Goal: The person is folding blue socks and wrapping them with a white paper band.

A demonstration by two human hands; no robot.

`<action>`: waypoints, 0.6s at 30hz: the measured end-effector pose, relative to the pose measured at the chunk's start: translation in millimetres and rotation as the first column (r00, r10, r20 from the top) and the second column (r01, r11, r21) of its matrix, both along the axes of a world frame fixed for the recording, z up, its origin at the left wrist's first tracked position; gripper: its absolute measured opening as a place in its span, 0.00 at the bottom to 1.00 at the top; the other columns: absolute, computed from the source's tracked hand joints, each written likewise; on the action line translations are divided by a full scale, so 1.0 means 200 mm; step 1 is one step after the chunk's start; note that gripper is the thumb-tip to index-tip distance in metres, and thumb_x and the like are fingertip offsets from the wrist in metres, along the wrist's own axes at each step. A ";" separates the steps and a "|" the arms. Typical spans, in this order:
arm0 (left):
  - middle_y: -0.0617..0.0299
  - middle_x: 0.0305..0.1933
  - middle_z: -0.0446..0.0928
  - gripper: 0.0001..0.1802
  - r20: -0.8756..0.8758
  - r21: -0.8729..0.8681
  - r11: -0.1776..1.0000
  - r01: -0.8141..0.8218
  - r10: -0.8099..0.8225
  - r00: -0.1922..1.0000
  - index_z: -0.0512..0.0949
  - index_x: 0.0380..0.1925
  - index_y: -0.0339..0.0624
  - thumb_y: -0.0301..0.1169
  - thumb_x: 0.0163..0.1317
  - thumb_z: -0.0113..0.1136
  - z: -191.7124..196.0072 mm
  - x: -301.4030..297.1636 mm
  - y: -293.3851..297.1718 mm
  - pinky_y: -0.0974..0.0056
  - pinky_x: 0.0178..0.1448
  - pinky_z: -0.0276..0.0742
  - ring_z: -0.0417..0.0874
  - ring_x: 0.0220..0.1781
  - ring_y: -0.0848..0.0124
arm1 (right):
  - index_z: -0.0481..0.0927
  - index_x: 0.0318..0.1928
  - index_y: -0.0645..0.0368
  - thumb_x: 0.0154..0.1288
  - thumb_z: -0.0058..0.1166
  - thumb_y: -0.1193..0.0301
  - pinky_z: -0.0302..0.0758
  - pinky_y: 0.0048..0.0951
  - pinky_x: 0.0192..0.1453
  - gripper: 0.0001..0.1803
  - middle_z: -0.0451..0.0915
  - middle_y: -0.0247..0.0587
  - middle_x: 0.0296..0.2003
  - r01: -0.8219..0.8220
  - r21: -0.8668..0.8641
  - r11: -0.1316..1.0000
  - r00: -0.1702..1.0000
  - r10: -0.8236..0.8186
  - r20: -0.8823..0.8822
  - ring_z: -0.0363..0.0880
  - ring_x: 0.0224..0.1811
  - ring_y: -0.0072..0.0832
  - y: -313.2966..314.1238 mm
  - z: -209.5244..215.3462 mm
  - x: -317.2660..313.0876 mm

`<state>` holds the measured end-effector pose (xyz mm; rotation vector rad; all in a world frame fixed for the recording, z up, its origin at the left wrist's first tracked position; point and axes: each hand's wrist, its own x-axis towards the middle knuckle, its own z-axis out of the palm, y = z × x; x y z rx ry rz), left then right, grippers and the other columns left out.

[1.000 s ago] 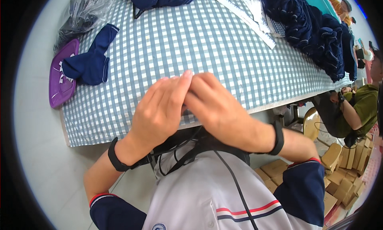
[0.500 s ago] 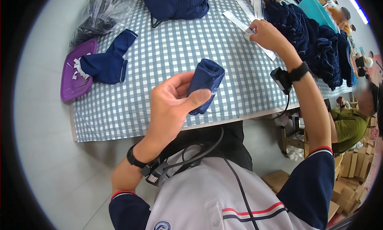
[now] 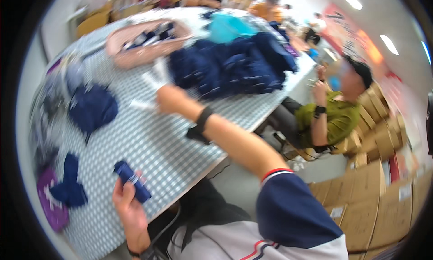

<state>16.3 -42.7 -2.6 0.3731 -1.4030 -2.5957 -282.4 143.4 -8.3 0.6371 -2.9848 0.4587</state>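
Observation:
A rolled navy-blue cloth item with a small pale print stands tilted in my left hand, its thumb and fingers closed round it above the near table edge. My right arm reaches across the table. At its end my right hand is curled at the white printed strips on the checked cloth. Blur hides its fingertips and whatever they pinch. Just beyond the right hand lies a large heap of navy garments.
A navy cloth piece lies partly over a purple tray at left. Behind are stacked navy items, plastic bags, a pink basket and a turquoise bin. A co-worker sits right, near cardboard boxes.
My view has swung up and to the right, blurring the picture and bringing the basket and co-worker further into sight. The left hand still holds the rolled cloth; the right stays at the strips.

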 end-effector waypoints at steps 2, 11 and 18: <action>0.52 0.52 0.83 0.29 -0.003 0.006 1.000 -0.010 0.010 1.000 0.73 0.61 0.27 0.37 0.68 0.66 0.00 -0.02 0.03 0.62 0.61 0.78 0.84 0.52 0.66 | 0.89 0.34 0.57 0.54 0.62 0.71 0.84 0.45 0.46 0.08 0.87 0.51 0.36 -0.039 0.019 0.999 0.999 0.038 0.033 0.87 0.40 0.49 0.00 -0.02 0.00; 0.54 0.49 0.83 0.27 -0.011 -0.019 0.999 0.044 -0.044 0.999 0.77 0.56 0.33 0.42 0.66 0.70 0.03 -0.05 0.08 0.65 0.53 0.79 0.85 0.47 0.67 | 0.87 0.37 0.65 0.50 0.70 0.74 0.85 0.44 0.49 0.12 0.87 0.56 0.40 0.013 -0.041 0.999 0.997 -0.010 0.081 0.88 0.45 0.49 0.07 0.08 0.07; 0.54 0.49 0.83 0.23 -0.026 -0.027 0.996 0.086 -0.087 0.996 0.76 0.54 0.32 0.41 0.71 0.65 0.03 -0.05 0.07 0.66 0.53 0.80 0.85 0.48 0.68 | 0.87 0.37 0.66 0.54 0.66 0.72 0.83 0.48 0.47 0.11 0.87 0.60 0.38 -0.089 -0.104 0.991 0.992 0.097 0.076 0.88 0.43 0.53 0.08 0.03 0.05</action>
